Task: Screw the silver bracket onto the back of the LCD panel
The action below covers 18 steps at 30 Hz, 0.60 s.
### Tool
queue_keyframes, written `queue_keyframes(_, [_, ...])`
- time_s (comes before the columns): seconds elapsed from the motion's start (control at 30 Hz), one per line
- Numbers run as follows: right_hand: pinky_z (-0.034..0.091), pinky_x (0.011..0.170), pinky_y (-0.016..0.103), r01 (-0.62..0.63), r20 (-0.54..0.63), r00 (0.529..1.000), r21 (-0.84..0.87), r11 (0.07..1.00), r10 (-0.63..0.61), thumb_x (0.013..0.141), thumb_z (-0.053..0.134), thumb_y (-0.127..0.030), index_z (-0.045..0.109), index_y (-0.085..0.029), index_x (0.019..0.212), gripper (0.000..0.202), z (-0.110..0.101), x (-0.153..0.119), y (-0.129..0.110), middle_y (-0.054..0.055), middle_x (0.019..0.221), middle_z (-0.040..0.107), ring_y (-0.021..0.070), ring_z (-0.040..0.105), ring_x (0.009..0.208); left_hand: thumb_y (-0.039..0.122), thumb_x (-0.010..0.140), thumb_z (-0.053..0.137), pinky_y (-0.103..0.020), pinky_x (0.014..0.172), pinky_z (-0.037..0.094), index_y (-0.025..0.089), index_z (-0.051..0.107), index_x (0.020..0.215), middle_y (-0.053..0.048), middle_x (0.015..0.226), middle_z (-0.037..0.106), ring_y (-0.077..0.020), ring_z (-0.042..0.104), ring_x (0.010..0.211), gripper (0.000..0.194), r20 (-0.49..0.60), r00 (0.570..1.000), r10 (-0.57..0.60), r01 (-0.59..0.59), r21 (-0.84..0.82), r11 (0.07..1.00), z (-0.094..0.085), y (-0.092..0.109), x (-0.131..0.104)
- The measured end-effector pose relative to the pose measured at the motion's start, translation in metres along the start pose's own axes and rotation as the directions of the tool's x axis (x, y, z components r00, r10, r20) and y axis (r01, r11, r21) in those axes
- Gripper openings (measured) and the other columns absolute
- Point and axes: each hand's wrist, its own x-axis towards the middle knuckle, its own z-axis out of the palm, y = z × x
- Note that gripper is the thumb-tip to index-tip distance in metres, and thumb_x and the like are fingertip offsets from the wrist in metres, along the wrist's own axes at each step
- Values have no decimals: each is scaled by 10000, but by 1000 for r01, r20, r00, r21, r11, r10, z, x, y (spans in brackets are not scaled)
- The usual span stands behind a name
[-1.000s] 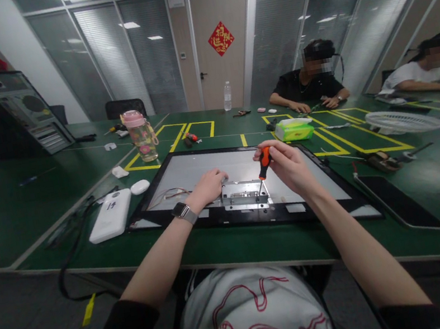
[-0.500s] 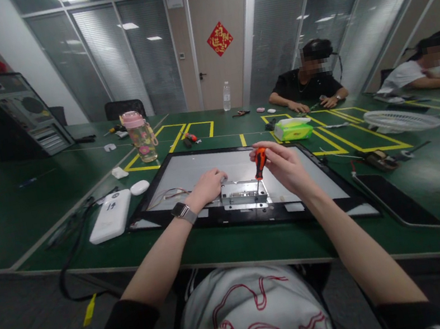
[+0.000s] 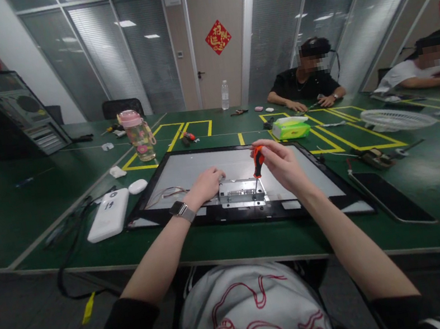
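Note:
A flat panel point(image 3: 179, 172) with a black frame and pale back lies on the green table. Near its front edge sits a silver metal bracket point(image 3: 237, 200). My right hand point(image 3: 283, 167) is closed on an orange and black screwdriver point(image 3: 259, 162), whose shaft points down, tip at the bracket's right part. My left hand point(image 3: 205, 185) rests at the bracket's left end, fingers bent together; whether they grip its edge is hidden. Thin wires point(image 3: 169, 192) lie on the panel left of that hand.
Left of the panel are a white power bank point(image 3: 108, 215), a white case point(image 3: 137, 187) and a pink-lidded bottle point(image 3: 139, 136). On the right lie a dark tablet point(image 3: 391, 196) and a green tissue pack point(image 3: 291, 127). Two people sit across the table.
The whole view has shifted slightly. Both hands and the screwdriver hold nearly the same places over the bracket.

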Motion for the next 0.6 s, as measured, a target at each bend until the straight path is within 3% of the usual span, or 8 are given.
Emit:
queue_keyframes(0.1, [527,746,343,13,-6,1000,-10,1000,-13,794,692,-406,697,-301,917,163,-2,0,2,-8,825,657,176,627,791,70,865,369,-349,901,461,172,615,1137,-107,1097,592,-227,572,998,381,-3,1000,1,-1,6,1000,1,-1,0])
queue_keyframes(0.3, [500,880,377,-6,1,1000,-23,1000,6,852,615,-435,678,-274,1038,254,-2,0,-1,28,917,687,193,636,915,84,873,376,-342,892,464,173,613,1144,-102,1099,591,-218,573,986,371,0,1000,4,-4,0,1000,0,-1,0])
queue_keyframes(0.5, [525,747,344,10,-56,998,-75,997,-14,816,660,-439,696,-283,951,210,-2,0,3,7,828,659,180,631,782,78,872,367,-346,893,462,170,620,1140,-105,1094,595,-219,576,978,380,0,1000,1,-1,4,1000,-2,0,0])
queue_keyframes(0.6, [518,761,342,10,-68,998,-72,997,-15,825,653,-422,694,-280,973,209,-3,1,4,0,790,654,172,630,767,72,866,370,-345,899,461,165,623,1136,-105,1088,596,-218,575,982,381,1,1000,-1,1,-4,1000,-3,1,-1])
